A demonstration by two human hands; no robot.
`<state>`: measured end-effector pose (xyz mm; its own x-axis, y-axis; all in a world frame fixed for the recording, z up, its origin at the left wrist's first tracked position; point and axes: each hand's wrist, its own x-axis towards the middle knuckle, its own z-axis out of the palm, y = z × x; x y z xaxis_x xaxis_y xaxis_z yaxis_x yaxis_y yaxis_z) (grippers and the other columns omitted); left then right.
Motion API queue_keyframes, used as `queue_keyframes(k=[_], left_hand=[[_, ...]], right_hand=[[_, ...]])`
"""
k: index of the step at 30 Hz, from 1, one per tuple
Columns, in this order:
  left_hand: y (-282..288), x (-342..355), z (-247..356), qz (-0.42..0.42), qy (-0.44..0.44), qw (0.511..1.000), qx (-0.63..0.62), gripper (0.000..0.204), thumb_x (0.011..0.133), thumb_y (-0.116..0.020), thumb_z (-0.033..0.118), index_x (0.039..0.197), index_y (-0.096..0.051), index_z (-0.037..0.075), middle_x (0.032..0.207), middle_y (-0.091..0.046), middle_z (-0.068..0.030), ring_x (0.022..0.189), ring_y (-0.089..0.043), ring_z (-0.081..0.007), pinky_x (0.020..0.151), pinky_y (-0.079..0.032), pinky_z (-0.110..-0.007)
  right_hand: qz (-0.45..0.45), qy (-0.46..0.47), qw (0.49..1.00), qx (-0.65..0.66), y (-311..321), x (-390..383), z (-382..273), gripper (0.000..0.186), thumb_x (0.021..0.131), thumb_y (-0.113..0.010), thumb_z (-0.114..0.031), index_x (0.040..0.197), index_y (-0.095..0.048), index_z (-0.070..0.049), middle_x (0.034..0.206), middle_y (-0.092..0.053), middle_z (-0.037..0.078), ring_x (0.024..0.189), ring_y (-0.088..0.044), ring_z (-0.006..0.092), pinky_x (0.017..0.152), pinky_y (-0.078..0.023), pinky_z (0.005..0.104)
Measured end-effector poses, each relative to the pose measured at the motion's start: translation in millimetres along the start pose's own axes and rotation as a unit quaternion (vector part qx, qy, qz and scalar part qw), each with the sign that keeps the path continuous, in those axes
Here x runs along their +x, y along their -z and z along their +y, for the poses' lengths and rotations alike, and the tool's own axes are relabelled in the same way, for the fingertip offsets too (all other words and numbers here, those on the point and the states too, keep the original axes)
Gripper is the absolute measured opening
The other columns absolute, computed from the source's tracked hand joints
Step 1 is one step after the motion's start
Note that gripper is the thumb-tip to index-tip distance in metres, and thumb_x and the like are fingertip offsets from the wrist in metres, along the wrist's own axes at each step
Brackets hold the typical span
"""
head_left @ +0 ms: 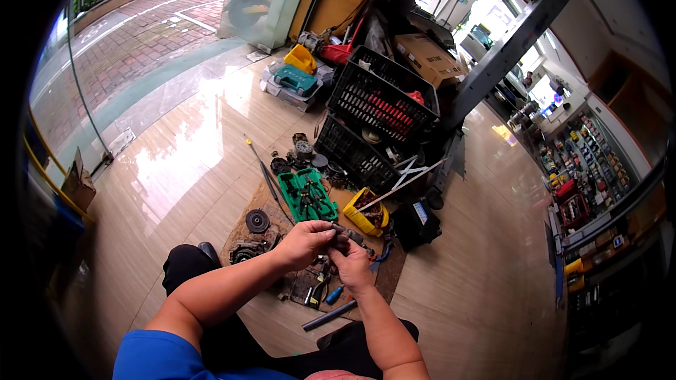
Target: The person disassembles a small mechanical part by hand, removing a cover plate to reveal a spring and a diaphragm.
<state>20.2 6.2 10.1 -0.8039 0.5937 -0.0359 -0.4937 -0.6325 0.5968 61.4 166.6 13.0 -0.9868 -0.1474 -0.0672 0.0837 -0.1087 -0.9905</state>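
My left hand (308, 241) and my right hand (349, 260) meet above a brown work mat (386, 278), fingertips pinched together. Whatever is between the fingers is too small and too covered to name. Beyond the fingertips lies a dark, roughly cylindrical metal part (353, 236). Below the hands, a blue-handled tool (334, 295) rests on the mat beside a yellow-and-black tool (316, 294). A round dark pulley-like disc (258, 221) sits left of my left hand, with a dark machine part (246, 251) nearer me. Just past my hands is an open green tool case (308, 195) holding dark pieces.
A yellow bin (366, 212) of small parts and a black box (417, 225) stand right of the mat. Stacked black crates (380, 95) rise behind them. A dark tube (329, 315) lies near my legs. Glass panels (271, 0) stand at the far left.
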Motion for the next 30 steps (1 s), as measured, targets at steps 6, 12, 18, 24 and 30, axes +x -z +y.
queue_keyframes(k=[6,12,18,24,30], left_hand=[[1,-4,-2,-0.005,0.023,1.000,0.010,0.023,0.098,-0.056,0.011,0.116,-0.059,-0.004,0.108,-0.068,-0.0131,0.099,-0.066,-0.0215,0.087,-0.053,-0.033],[2,-4,-5,-0.014,0.023,0.999,0.041,0.026,0.097,-0.056,0.009,0.117,-0.060,-0.006,0.110,-0.068,-0.0153,0.101,-0.066,-0.0234,0.089,-0.053,-0.034],[7,-1,-5,0.018,0.001,1.000,0.017,0.027,0.098,-0.055,0.011,0.118,-0.059,-0.007,0.113,-0.066,-0.0156,0.103,-0.066,-0.0248,0.091,-0.053,-0.036],[10,7,-6,0.032,-0.036,0.998,-0.039,0.025,0.099,-0.053,0.010,0.119,-0.057,-0.006,0.109,-0.067,-0.0164,0.100,-0.067,-0.0264,0.090,-0.053,-0.039],[9,5,-4,0.025,-0.068,0.994,-0.080,0.023,0.099,-0.053,0.011,0.116,-0.058,-0.003,0.107,-0.068,-0.0160,0.099,-0.068,-0.0266,0.089,-0.054,-0.039]], right_hand=[[0.009,-0.007,1.000,-0.014,0,4,-9,0.035,0.088,-0.067,0.003,0.122,-0.060,0.000,0.103,-0.068,0.002,0.091,-0.063,0.0094,0.081,-0.052,0.0235],[0.028,0.002,1.000,0.000,8,2,6,0.027,0.089,-0.067,0.000,0.116,-0.063,-0.001,0.095,-0.067,0.000,0.083,-0.062,0.0072,0.074,-0.051,0.0215],[0.050,-0.011,0.999,0.009,-9,2,-5,0.015,0.092,-0.066,-0.006,0.106,-0.063,-0.003,0.081,-0.064,0.000,0.063,-0.057,0.0069,0.053,-0.045,0.0202],[0.044,-0.053,0.998,0.007,-6,1,-4,0.010,0.093,-0.065,-0.009,0.102,-0.064,-0.004,0.073,-0.060,-0.002,0.053,-0.049,0.0057,0.047,-0.036,0.0209],[0.029,-0.042,0.999,-0.003,-8,4,3,0.010,0.095,-0.061,-0.008,0.103,-0.064,-0.002,0.076,-0.059,-0.001,0.052,-0.047,0.0059,0.046,-0.035,0.0200]])
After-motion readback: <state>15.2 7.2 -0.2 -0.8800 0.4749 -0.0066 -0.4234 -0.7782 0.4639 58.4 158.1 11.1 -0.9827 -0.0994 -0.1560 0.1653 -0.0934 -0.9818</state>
